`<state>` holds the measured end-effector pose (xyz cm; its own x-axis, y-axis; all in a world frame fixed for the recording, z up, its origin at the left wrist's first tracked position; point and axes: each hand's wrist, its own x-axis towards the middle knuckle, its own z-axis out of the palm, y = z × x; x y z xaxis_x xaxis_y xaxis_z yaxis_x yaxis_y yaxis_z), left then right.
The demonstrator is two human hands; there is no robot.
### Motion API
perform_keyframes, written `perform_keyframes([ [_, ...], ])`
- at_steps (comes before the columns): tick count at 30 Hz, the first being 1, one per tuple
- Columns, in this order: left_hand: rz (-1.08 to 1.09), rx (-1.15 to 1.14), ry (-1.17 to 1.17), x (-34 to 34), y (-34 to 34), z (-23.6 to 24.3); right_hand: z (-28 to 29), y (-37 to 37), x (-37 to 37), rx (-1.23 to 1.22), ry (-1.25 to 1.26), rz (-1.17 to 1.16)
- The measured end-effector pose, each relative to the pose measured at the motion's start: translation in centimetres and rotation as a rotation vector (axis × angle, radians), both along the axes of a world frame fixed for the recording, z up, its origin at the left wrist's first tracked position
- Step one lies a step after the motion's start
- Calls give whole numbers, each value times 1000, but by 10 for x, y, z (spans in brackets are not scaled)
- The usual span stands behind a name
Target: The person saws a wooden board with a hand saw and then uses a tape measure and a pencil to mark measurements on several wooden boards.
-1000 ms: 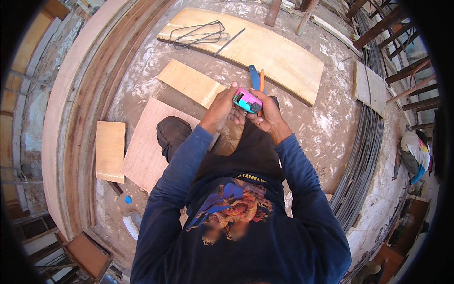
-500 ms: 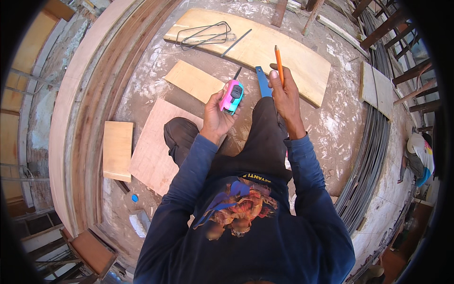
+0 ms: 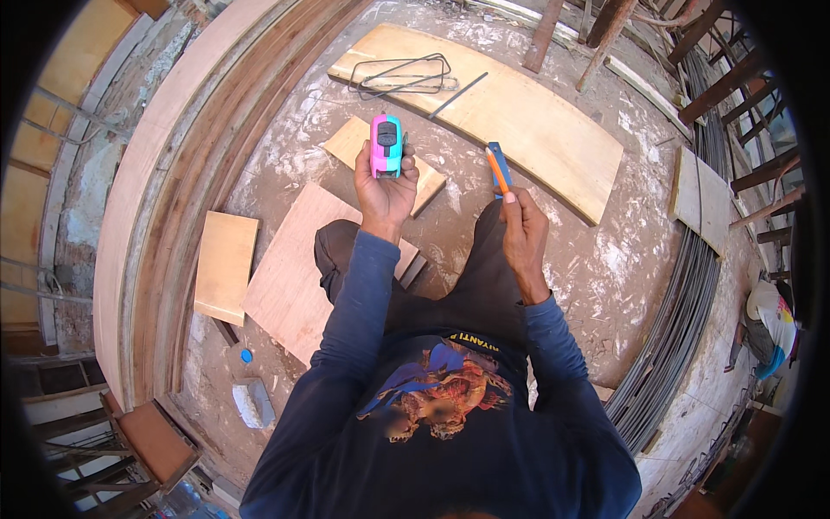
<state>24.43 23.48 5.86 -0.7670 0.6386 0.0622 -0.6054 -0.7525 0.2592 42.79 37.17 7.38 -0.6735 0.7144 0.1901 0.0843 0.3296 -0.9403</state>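
Note:
My left hand [image 3: 386, 195] is closed round a pink and turquoise tape measure [image 3: 386, 147], its dark grey button side facing up. In my right hand [image 3: 525, 233] an orange pencil [image 3: 497, 169] is pinched between thumb and fingers, pointing away from me. Beyond it a blue flat tool [image 3: 494, 151] shows its end by my right knee; the rest is hidden by my hand and leg. Under the tape measure lies a small plywood piece [image 3: 347, 136], partly covered by my left hand. A larger pinkish plywood sheet [image 3: 294, 259] rests beside my left leg.
A long board [image 3: 553, 130] bears bent wire loops [image 3: 402, 76] and a short rod [image 3: 458, 95]. Stacked curved-looking planks [image 3: 173, 199] line the left. Bundled steel rods [image 3: 666, 329] run along the right, near another person [image 3: 765, 324]. A small board [image 3: 226, 264] and a blue cap [image 3: 246, 355] lie left.
My left hand has moved left and away from me, turning the tape measure upright. My right hand has come lower, and the pencil now tilts forward. The view has shifted slightly.

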Motion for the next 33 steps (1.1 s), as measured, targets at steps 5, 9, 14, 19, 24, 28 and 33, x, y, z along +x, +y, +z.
perform_keyframes([
  [5,13,-97,-65,2,0,-8,8,-10,-3,239,89,77],
  [9,-1,-159,-93,9,-2,-14,14,-10,-5,164,-58,167],
  [14,-56,-164,-70,16,-4,-13,19,11,-35,39,18,230],
  [19,-167,-233,-48,31,-4,-10,20,25,-70,-132,71,470],
  [24,-403,-347,-15,50,-10,-4,30,15,-62,-296,-2,798],
  [28,-372,-338,36,46,-11,7,50,-4,-43,-215,458,513],
  [33,-247,98,-51,45,9,11,61,-22,-30,-161,478,408],
])
